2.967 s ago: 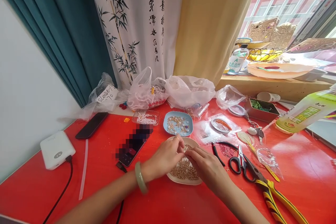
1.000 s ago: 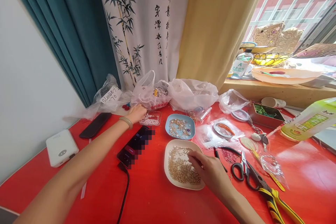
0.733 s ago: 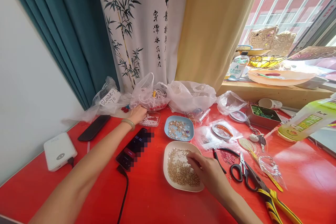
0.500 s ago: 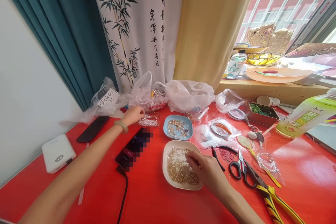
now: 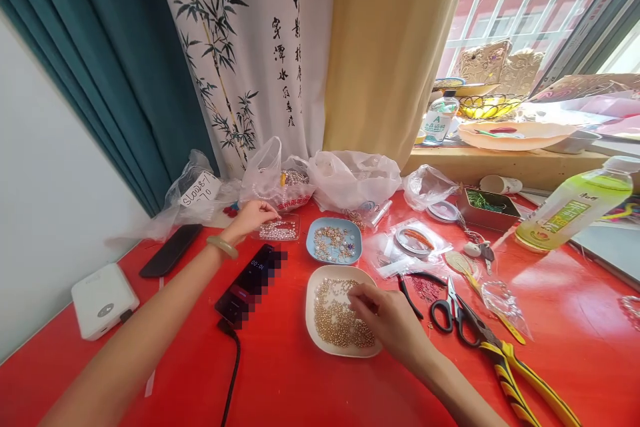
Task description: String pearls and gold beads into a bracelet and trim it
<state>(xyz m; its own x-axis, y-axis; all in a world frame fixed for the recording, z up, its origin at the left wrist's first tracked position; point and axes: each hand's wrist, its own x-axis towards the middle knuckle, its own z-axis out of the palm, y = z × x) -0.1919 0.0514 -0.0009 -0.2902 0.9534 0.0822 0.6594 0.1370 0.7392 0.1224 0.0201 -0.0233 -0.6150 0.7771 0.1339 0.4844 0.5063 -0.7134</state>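
Observation:
My left hand [image 5: 254,220], a bangle [image 5: 223,246] on its wrist, is at the left edge of a small clear box [image 5: 281,229] of pale pearl-like beads. Its fingertips are pinched above the beads; whatever they hold is too small to make out. My right hand [image 5: 385,317] hangs over the right side of a cream dish [image 5: 311,320] of small gold beads [image 5: 340,327]. Thumb and fingers are closed together there, and anything between them is hidden. Behind that dish sits a blue dish [image 5: 311,248] with mixed gold, white and purple beads.
A phone [image 5: 245,287] with a cable lies left of the cream dish. To the right are scissors [image 5: 450,313], yellow-handled pliers [image 5: 505,360] and a wire spool [image 5: 415,240]. Plastic bags [image 5: 355,177] line the back. A drink bottle [image 5: 575,207] and a white device [image 5: 104,301] stand farther out.
The camera view has turned slightly right, so most things appear shifted left. My left fingers reach a little farther over the clear box. My right hand stays over the cream dish.

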